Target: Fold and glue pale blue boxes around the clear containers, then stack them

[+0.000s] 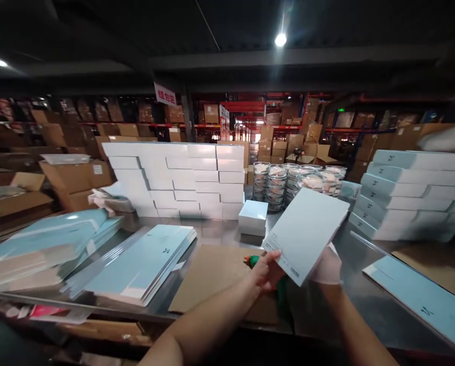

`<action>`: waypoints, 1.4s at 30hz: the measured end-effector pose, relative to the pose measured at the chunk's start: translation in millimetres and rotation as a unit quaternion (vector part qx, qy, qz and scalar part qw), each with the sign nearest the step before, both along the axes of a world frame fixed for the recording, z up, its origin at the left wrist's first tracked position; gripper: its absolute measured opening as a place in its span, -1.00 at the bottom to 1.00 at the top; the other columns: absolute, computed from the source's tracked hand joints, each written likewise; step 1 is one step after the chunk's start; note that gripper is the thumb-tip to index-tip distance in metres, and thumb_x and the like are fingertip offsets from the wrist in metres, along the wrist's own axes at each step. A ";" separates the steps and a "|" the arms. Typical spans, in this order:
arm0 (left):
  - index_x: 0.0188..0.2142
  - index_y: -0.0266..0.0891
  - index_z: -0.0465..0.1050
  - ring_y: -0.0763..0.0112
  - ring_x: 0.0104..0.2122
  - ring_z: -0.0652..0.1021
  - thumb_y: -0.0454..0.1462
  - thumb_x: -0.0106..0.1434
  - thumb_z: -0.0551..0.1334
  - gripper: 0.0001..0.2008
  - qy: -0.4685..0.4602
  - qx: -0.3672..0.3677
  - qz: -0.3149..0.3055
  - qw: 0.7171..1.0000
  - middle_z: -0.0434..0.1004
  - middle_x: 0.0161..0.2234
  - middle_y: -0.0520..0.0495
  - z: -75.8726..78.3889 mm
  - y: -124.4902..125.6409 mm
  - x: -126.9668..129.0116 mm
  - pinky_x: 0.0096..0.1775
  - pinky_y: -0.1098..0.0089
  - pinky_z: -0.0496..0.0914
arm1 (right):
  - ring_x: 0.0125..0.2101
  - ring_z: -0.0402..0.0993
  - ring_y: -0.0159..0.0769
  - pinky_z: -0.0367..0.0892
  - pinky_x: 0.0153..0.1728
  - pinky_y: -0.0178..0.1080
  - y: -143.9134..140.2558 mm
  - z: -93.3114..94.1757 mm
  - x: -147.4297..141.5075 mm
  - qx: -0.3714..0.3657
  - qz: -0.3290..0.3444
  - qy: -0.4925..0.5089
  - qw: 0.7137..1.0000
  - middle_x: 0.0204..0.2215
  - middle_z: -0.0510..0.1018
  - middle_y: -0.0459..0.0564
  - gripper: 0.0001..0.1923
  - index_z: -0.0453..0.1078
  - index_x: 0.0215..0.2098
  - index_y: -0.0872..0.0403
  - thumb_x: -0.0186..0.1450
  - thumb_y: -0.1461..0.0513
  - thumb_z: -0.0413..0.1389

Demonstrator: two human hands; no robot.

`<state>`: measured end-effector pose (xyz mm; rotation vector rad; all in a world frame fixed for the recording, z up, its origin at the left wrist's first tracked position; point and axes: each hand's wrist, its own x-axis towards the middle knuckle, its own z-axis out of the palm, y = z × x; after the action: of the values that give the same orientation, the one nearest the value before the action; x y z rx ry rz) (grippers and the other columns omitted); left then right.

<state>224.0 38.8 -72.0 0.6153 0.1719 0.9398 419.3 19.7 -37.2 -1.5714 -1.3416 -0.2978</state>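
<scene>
Both hands hold a pale blue flat box [305, 234] above the desk [349, 290]: left hand [267, 272] pinching its lower corner, right hand [328, 267] (half hidden) closed underneath; a green tool [252, 261] lies just beside the left.

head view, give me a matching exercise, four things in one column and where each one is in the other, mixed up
Things:
1. pale box
2. small white box
3. clear tubs
4. flat blue sheets

Places:
A. stacked behind the small white box, to its right
B. piled on the table's left side
C. held up between left hand and right hand
D. standing alone on the table, before the white box wall

Pairs: 1-C, 2-D, 3-A, 4-B
</scene>
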 end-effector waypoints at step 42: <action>0.03 -0.17 0.38 -0.04 0.06 0.55 -0.15 -0.32 0.73 -0.07 0.397 0.128 0.318 0.851 0.54 -0.02 -0.16 -84.3 -68.5 -188.6 0.16 -0.02 0.41 | 0.11 0.62 -0.03 0.49 0.20 0.05 -69.4 31.3 -124.3 0.045 0.290 0.178 0.939 0.11 0.67 0.18 -0.50 0.54 0.17 0.07 0.38 -0.02 0.24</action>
<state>35.4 -29.7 -156.3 1.2214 1.0614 1.3058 294.9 -49.7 -5.9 -1.0266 -1.4050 0.2757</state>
